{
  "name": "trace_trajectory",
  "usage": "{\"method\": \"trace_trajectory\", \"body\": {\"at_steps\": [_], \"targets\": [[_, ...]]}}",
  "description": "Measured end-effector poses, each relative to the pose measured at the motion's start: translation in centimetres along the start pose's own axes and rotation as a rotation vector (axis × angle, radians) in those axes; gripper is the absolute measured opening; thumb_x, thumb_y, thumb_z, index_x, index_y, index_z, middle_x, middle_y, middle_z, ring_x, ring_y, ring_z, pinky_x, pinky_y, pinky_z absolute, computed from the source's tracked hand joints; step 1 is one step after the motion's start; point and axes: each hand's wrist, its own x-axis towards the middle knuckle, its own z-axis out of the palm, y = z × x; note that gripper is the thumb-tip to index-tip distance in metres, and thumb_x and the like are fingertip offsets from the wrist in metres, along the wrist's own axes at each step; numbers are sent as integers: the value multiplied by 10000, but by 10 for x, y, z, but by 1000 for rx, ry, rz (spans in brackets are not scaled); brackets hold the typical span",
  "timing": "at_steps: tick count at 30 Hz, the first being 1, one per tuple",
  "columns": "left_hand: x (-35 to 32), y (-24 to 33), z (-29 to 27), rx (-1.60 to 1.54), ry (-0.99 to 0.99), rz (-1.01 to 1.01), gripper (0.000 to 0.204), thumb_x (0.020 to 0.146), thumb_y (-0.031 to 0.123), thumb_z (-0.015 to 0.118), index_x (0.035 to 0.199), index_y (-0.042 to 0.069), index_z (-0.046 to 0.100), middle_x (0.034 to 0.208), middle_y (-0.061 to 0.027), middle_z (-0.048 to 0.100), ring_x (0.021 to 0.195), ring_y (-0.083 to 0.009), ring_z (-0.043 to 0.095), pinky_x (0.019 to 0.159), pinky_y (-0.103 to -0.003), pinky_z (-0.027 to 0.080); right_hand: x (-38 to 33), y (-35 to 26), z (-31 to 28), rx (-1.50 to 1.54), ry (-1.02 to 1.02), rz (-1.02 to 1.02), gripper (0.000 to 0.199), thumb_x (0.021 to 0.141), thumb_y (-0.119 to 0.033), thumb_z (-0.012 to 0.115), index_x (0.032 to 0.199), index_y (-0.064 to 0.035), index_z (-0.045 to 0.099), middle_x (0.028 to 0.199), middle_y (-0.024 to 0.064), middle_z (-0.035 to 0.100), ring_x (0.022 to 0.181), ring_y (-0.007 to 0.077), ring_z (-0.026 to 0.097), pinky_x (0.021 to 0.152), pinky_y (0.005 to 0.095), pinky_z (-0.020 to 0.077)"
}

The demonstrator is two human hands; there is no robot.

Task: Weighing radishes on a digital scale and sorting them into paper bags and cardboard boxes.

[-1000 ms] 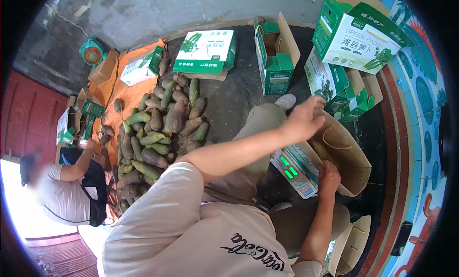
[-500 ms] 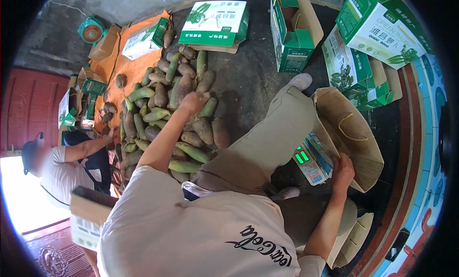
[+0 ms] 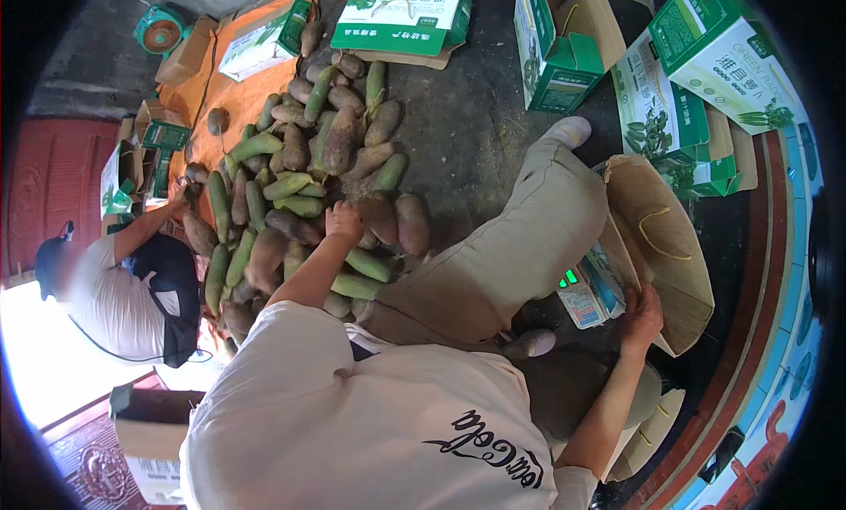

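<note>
My left hand (image 3: 344, 221) rests low over a pile of green and brown-skinned radishes (image 3: 286, 185). Its fingers bend down between the radishes, and the fingertips are hidden, so I cannot see whether one is gripped. A brown soil-covered radish (image 3: 379, 219) lies right beside it. On my right, an opened cardboard box (image 3: 674, 290) with a yellow cord handle stands tilted on a digital scale (image 3: 582, 303) with a lit green display. My right hand (image 3: 643, 318) is closed on the near edge of that box.
Green-and-white cartons (image 3: 401, 17) stand at the back, and more are stacked at the far right (image 3: 727, 56). A co-worker (image 3: 123, 290) at the left reaches into the pile. My bent leg (image 3: 502, 255) lies between pile and scale. Another open carton (image 3: 150, 435) stands at the lower left.
My left hand has drawn back a little toward me over the pile. My right hand stays on the box edge. The co-worker's arm and body have shifted, uncovering more of the lower-left carton.
</note>
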Motion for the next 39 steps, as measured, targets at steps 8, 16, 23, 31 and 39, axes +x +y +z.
{"method": "trace_trajectory", "body": {"at_steps": [8, 16, 23, 31, 39], "targets": [[1, -16, 43, 199, 238, 171, 409, 796, 227, 553, 1189, 120, 514, 1310, -93, 419, 1274, -268, 313, 1047, -491, 231, 0, -2, 0, 14, -29, 17, 195, 791, -90, 605, 978, -41, 581, 908, 153, 601, 835, 335, 585, 705, 395, 473], [-14, -35, 28, 24, -33, -73, 423, 814, 274, 553, 1216, 153, 503, 1330, -80, 408, 1286, -253, 303, 1030, -478, 262, 1, -3, 0, -13, 18, -30, 152, 783, -61, 602, 926, -33, 557, 852, 150, 583, 786, 335, 578, 662, 396, 469], [-30, -39, 30, 145, -230, -103, 572, 755, 403, 637, 1240, 149, 471, 1307, -78, 444, 1233, -271, 397, 1014, -472, 294, -3, 6, 3, -12, 6, -18, 196, 772, -71, 611, 959, -34, 570, 905, 142, 598, 823, 332, 586, 684, 399, 476], [-41, -29, 36, -9, -370, -169, 798, 676, 459, 699, 1321, 138, 356, 1340, -167, 394, 1217, -303, 433, 947, -437, 408, -3, 4, 2, -11, -27, 31, 205, 762, -75, 625, 957, -37, 576, 910, 148, 607, 842, 332, 593, 703, 401, 481], [-20, -26, 44, -74, -474, -143, 999, 719, 549, 658, 1434, 181, 67, 1410, -166, 282, 1233, -330, 396, 967, -429, 392, -4, 6, 4, -26, -16, 20, 246, 756, -77, 638, 993, -40, 587, 950, 157, 616, 858, 331, 598, 716, 398, 486]]}}
